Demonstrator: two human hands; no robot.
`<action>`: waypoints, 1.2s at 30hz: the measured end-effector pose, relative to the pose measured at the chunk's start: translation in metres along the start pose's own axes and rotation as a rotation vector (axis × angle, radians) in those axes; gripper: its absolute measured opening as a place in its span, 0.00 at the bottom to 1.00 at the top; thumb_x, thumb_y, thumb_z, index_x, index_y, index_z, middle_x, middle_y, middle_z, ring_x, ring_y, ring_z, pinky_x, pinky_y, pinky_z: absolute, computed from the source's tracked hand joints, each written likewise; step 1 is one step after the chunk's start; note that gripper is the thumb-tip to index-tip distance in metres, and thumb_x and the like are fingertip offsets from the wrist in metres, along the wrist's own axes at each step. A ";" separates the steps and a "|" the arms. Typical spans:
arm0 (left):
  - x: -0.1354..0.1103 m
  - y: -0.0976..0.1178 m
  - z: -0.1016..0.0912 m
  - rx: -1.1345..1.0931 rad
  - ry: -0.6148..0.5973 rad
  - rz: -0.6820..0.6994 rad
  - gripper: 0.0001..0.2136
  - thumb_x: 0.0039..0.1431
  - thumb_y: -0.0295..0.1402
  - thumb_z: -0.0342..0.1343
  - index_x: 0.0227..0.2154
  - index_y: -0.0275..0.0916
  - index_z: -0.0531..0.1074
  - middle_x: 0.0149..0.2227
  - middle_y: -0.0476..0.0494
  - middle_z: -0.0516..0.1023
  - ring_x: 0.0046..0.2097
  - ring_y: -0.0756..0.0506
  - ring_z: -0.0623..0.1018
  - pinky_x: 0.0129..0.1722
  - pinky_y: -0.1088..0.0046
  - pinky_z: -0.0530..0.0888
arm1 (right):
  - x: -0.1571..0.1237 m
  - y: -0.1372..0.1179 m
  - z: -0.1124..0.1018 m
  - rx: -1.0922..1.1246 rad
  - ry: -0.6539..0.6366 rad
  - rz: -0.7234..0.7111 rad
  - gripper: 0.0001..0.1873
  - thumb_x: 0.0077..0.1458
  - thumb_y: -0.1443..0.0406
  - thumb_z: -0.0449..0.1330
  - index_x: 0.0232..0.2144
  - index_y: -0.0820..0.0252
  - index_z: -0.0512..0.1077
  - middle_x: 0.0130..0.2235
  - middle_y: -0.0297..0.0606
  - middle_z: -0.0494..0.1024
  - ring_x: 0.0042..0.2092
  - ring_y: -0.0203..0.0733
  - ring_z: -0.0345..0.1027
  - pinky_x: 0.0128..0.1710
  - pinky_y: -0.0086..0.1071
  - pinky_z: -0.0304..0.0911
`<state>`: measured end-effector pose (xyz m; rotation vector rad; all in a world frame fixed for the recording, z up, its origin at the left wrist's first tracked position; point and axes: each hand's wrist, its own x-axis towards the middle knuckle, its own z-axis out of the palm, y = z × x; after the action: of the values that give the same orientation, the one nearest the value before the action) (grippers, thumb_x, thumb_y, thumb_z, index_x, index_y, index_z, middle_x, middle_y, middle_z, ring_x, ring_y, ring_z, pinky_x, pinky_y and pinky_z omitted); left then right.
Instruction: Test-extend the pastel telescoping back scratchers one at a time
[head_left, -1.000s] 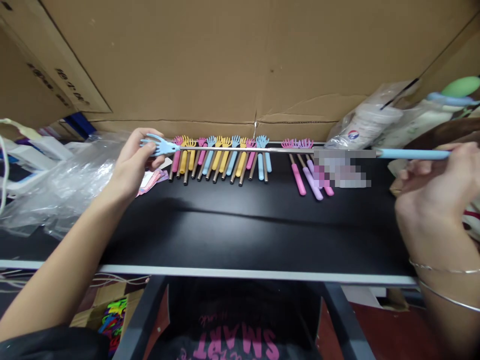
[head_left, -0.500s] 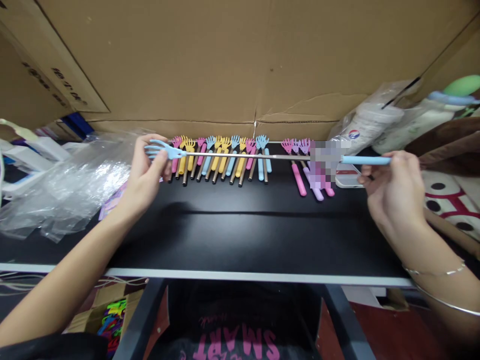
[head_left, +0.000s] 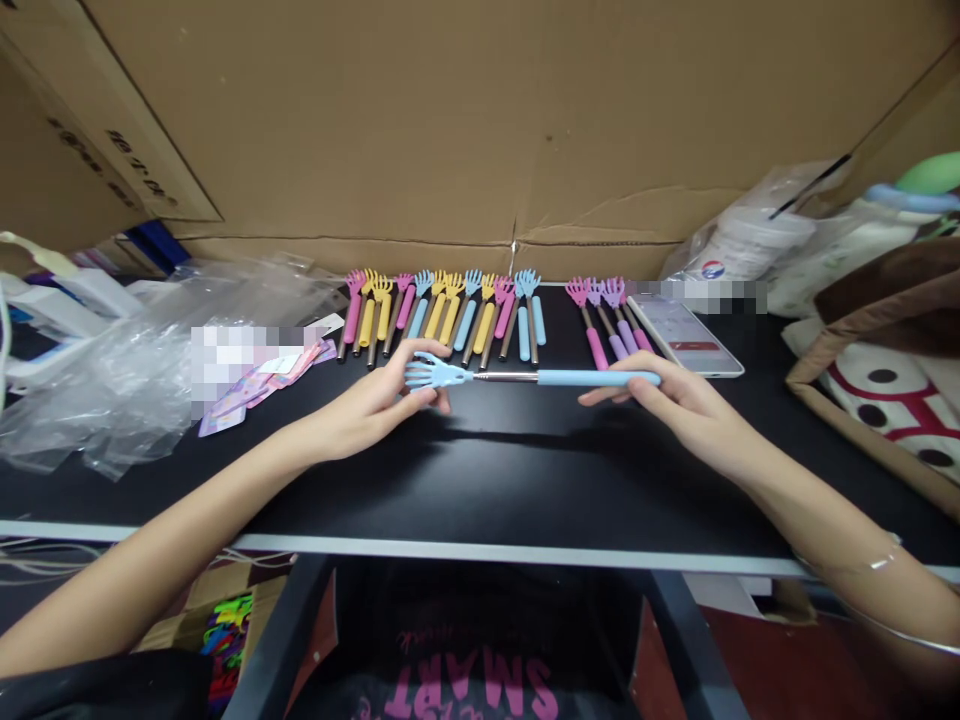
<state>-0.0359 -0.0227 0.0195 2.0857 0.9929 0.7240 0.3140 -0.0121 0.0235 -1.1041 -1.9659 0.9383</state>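
Observation:
A light blue telescopic back scratcher (head_left: 585, 378) lies level between my two hands above the black desk. My left hand (head_left: 382, 400) is closed on its claw-shaped head at the left end. At the other end, my right hand (head_left: 667, 390) holds the blue handle between thumb and fingers. Only a short piece of the metal rod shows between head and handle. Behind them stretches a row of pink, yellow and blue back scratchers (head_left: 450, 310). A smaller group of pink and purple back scratchers (head_left: 615, 320) lies to the right, partly behind my right hand.
Clear plastic bags (head_left: 135, 340) and printed cards (head_left: 277, 375) lie at the left. On the right are a phone (head_left: 697, 340), a bagged cup (head_left: 757, 245) and a brown-edged bag (head_left: 885, 390). Cardboard (head_left: 450, 130) walls the back. The desk's pale front edge (head_left: 480, 552) runs near me.
My hands have come closer together, and the back scratcher's long metal rod has slid in, making it much shorter. Both hands are also lower, and the cards and phone show more fully.

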 end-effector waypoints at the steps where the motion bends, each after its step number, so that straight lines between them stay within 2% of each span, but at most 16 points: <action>1: 0.001 0.001 0.003 0.008 -0.021 -0.003 0.16 0.68 0.39 0.44 0.55 0.38 0.53 0.37 0.44 0.75 0.41 0.46 0.75 0.46 0.68 0.68 | 0.000 -0.002 0.001 -0.008 -0.021 -0.002 0.19 0.60 0.47 0.53 0.38 0.54 0.70 0.38 0.40 0.82 0.41 0.45 0.75 0.41 0.38 0.66; 3: 0.003 0.003 0.005 0.010 -0.021 -0.008 0.16 0.68 0.38 0.43 0.55 0.38 0.53 0.36 0.44 0.75 0.41 0.46 0.75 0.45 0.69 0.68 | -0.001 -0.004 0.002 -0.009 -0.016 -0.018 0.17 0.60 0.48 0.53 0.39 0.52 0.70 0.36 0.38 0.82 0.40 0.44 0.76 0.41 0.37 0.66; 8: 0.005 0.004 0.002 0.017 0.090 -0.031 0.14 0.67 0.39 0.45 0.51 0.39 0.58 0.33 0.47 0.75 0.38 0.47 0.75 0.42 0.70 0.68 | 0.001 -0.008 -0.001 -0.089 0.047 -0.057 0.17 0.61 0.49 0.53 0.37 0.53 0.72 0.33 0.37 0.80 0.36 0.41 0.73 0.34 0.33 0.64; 12: 0.006 0.004 -0.003 0.132 0.116 -0.040 0.16 0.66 0.42 0.46 0.50 0.39 0.61 0.31 0.48 0.76 0.36 0.46 0.76 0.39 0.71 0.69 | 0.000 -0.009 -0.007 -0.237 0.040 -0.114 0.18 0.62 0.51 0.52 0.34 0.55 0.74 0.34 0.38 0.79 0.36 0.41 0.71 0.35 0.33 0.63; 15: 0.006 0.000 -0.007 0.405 0.180 -0.031 0.17 0.63 0.43 0.48 0.50 0.40 0.63 0.29 0.50 0.77 0.33 0.46 0.77 0.35 0.72 0.68 | -0.003 -0.006 -0.014 -0.508 0.196 -0.213 0.17 0.62 0.53 0.53 0.34 0.56 0.75 0.33 0.37 0.77 0.34 0.39 0.69 0.35 0.32 0.61; 18: 0.003 -0.005 -0.017 0.759 0.261 0.044 0.17 0.60 0.44 0.50 0.46 0.41 0.68 0.32 0.48 0.80 0.32 0.45 0.78 0.32 0.72 0.67 | -0.005 0.001 -0.024 -0.815 0.355 -0.351 0.17 0.62 0.54 0.53 0.37 0.57 0.77 0.32 0.37 0.75 0.31 0.37 0.67 0.30 0.30 0.58; 22: -0.006 -0.010 -0.040 0.988 0.287 0.117 0.18 0.61 0.46 0.47 0.46 0.40 0.71 0.40 0.45 0.81 0.38 0.45 0.79 0.35 0.73 0.68 | -0.005 0.007 -0.042 -1.029 0.385 -0.479 0.18 0.63 0.53 0.52 0.37 0.57 0.77 0.30 0.36 0.74 0.31 0.36 0.68 0.26 0.28 0.54; 26: -0.018 -0.012 -0.061 1.049 0.281 0.041 0.20 0.64 0.48 0.46 0.49 0.40 0.69 0.44 0.46 0.80 0.41 0.46 0.77 0.37 0.74 0.66 | -0.008 0.011 -0.070 -0.969 0.305 -0.344 0.26 0.62 0.46 0.46 0.34 0.55 0.75 0.32 0.39 0.74 0.31 0.39 0.68 0.28 0.31 0.56; 30: -0.030 -0.017 -0.072 0.966 0.169 -0.045 0.21 0.64 0.50 0.46 0.52 0.42 0.66 0.48 0.46 0.79 0.41 0.44 0.76 0.38 0.74 0.64 | -0.016 0.020 -0.101 -0.742 0.105 -0.130 0.28 0.56 0.40 0.49 0.28 0.54 0.73 0.30 0.42 0.75 0.32 0.42 0.68 0.35 0.35 0.59; 36: -0.044 -0.023 -0.082 0.908 0.174 -0.156 0.19 0.63 0.50 0.49 0.52 0.48 0.66 0.44 0.51 0.79 0.40 0.44 0.75 0.37 0.76 0.61 | -0.025 0.036 -0.136 -0.614 0.092 0.096 0.32 0.47 0.34 0.52 0.25 0.54 0.73 0.28 0.42 0.76 0.31 0.44 0.69 0.35 0.38 0.59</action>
<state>-0.1295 -0.0189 0.0421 2.6640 1.8014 0.3983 0.4504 0.0140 0.0566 -1.5517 -2.1986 0.3107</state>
